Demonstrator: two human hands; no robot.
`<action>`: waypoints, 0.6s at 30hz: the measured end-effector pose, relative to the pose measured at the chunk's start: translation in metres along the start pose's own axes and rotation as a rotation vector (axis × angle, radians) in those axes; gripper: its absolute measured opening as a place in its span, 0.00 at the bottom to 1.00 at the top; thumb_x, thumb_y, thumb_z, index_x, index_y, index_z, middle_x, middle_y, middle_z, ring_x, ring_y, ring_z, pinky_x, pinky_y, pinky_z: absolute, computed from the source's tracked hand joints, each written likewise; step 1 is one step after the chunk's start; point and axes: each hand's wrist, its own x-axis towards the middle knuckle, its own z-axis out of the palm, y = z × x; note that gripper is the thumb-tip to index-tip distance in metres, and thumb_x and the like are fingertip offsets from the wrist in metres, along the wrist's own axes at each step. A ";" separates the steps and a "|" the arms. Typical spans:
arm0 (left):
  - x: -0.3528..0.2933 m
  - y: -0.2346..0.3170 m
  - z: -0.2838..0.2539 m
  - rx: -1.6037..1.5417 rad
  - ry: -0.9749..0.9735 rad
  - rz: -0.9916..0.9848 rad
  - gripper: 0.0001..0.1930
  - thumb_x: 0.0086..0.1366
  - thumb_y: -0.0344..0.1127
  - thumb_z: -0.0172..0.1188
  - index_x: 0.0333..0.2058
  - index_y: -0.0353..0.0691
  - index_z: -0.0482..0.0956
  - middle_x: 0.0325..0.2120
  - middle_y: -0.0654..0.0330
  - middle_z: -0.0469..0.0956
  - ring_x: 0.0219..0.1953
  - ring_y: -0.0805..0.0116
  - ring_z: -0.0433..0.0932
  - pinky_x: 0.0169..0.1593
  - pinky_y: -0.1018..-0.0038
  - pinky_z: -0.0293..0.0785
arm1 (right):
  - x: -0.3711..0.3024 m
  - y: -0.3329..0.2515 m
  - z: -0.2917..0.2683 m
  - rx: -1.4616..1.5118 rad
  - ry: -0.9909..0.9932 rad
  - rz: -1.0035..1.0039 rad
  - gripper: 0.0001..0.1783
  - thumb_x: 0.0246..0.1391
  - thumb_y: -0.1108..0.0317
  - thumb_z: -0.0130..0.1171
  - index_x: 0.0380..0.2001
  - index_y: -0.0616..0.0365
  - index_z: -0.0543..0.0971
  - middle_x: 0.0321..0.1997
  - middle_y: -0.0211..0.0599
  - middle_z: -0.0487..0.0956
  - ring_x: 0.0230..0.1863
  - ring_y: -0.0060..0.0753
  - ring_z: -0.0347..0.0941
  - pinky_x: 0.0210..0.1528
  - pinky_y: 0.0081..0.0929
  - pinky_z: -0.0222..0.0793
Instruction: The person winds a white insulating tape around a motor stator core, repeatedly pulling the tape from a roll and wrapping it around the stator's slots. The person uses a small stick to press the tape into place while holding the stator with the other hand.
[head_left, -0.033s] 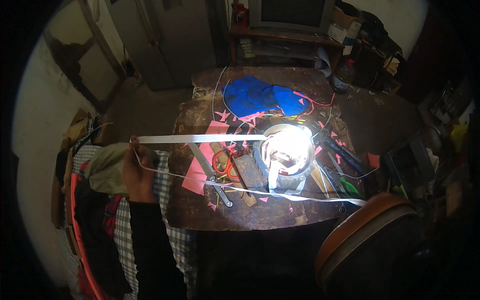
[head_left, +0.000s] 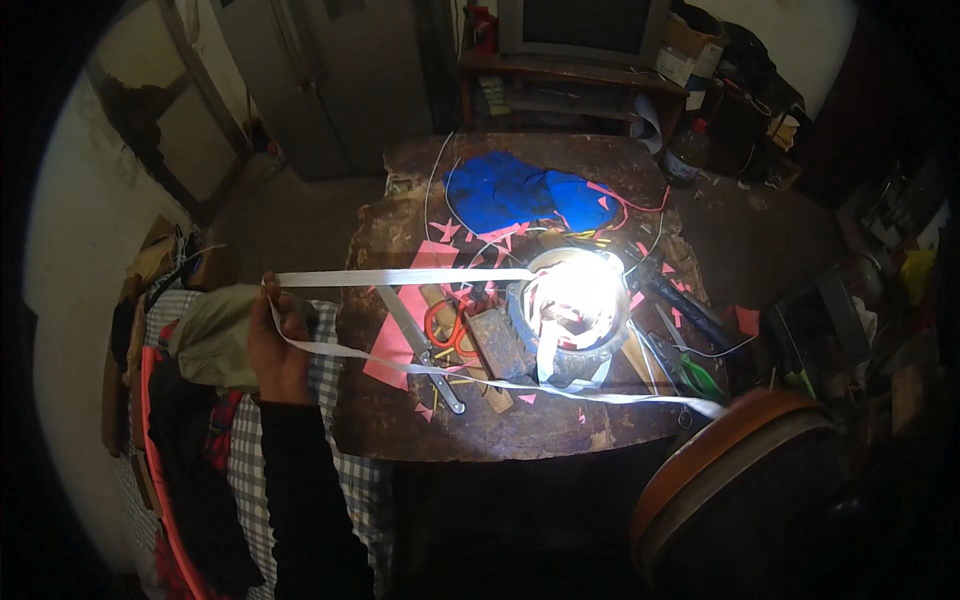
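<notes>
At the left, beyond the table's edge, my left hand (head_left: 280,350) is raised with its fingers closed on a white flat ribbon (head_left: 400,277). One strand runs level from these fingers to a round pale container (head_left: 612,335), whose inside is washed out by bright light. The other strand slants down across the table to the lower right. It disappears by an orange-rimmed round object (head_left: 735,450), too dark to name. My right hand cannot be made out there. More ribbon hangs over the container's near side.
On the worn wooden table (head_left: 520,435) lie a knife (head_left: 430,365), orange-handled scissors (head_left: 440,328), a dark block (head_left: 497,342), pink scraps and a blue cloth (head_left: 495,195). A hammer-like dark tool (head_left: 685,305) lies right of the container. Checked fabric (head_left: 250,490) is at the left.
The lower strand near my left hand has turned to show a broader face. My left hand has barely shifted; the other things stay in place.
</notes>
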 end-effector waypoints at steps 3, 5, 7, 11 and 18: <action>0.003 -0.011 -0.022 0.011 0.120 -0.068 0.14 0.80 0.37 0.60 0.58 0.38 0.80 0.44 0.62 0.88 0.40 0.72 0.88 0.34 0.76 0.86 | -0.011 -0.036 0.020 0.020 -0.241 -0.129 0.06 0.56 0.75 0.75 0.37 0.60 0.89 0.35 0.35 0.86 0.34 0.26 0.84 0.32 0.26 0.78; 0.005 -0.019 -0.035 0.068 0.159 -0.079 0.14 0.80 0.37 0.60 0.57 0.38 0.81 0.42 0.63 0.88 0.39 0.71 0.88 0.34 0.76 0.87 | -0.010 -0.059 0.035 -0.046 -0.378 -0.359 0.06 0.55 0.75 0.77 0.36 0.58 0.90 0.37 0.39 0.87 0.37 0.31 0.85 0.36 0.29 0.81; 0.006 -0.026 -0.047 0.059 0.223 -0.148 0.12 0.79 0.37 0.61 0.55 0.39 0.81 0.41 0.64 0.88 0.39 0.72 0.88 0.35 0.76 0.87 | -0.004 -0.074 0.055 -0.004 -0.439 -0.639 0.08 0.53 0.74 0.78 0.37 0.59 0.90 0.38 0.43 0.86 0.36 0.36 0.86 0.36 0.30 0.81; 0.009 -0.033 -0.066 0.120 0.315 -0.260 0.10 0.79 0.35 0.62 0.53 0.40 0.82 0.40 0.64 0.87 0.39 0.71 0.87 0.39 0.76 0.86 | 0.007 -0.086 0.082 -0.024 -0.588 -0.862 0.13 0.54 0.69 0.71 0.42 0.63 0.86 0.39 0.42 0.84 0.39 0.41 0.85 0.37 0.33 0.82; 0.015 -0.036 -0.103 0.396 0.436 -0.341 0.11 0.78 0.37 0.60 0.53 0.38 0.81 0.41 0.59 0.86 0.41 0.64 0.86 0.43 0.71 0.84 | 0.006 -0.095 0.108 -0.206 -0.529 -0.945 0.17 0.52 0.72 0.73 0.47 0.58 0.86 0.40 0.35 0.82 0.40 0.34 0.85 0.39 0.30 0.84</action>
